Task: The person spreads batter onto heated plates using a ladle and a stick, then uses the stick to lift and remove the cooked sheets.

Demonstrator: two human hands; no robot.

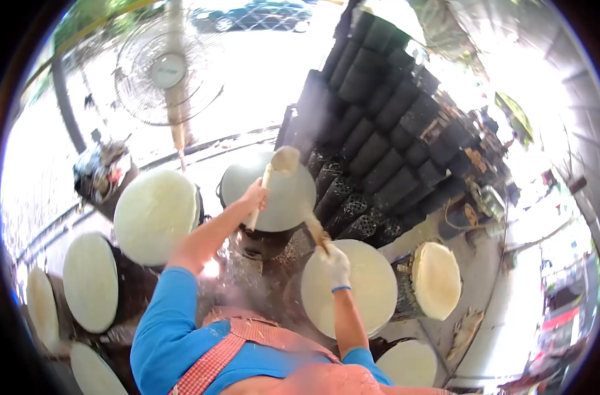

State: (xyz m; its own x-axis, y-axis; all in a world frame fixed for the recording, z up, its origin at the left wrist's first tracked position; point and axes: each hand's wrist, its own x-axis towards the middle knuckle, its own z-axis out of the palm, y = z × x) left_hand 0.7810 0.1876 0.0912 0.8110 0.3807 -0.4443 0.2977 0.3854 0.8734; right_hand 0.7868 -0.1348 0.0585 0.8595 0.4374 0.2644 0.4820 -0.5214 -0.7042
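Note:
My left hand [255, 196] is closed around the pale handle of a ladle [285, 159]. The ladle's rounded bowl is over the far right part of a round griddle [247, 179] with a greyish-white surface. A white glove with a blue cuff covers my right hand [337, 266]. That hand grips a wooden-handled tool [316, 230], whose far end is blurred near the griddle's right edge, so its kind does not show. Beneath my right hand is another round griddle top [366, 289] covered by a pale, thin layer.
Black cylindrical briquettes [379, 125] are stacked high beyond the griddles. More pale round tops stand at left [152, 217], [89, 283] and one at right [437, 282]. A large fan [168, 71] is at the far left, near a filled bin [106, 174].

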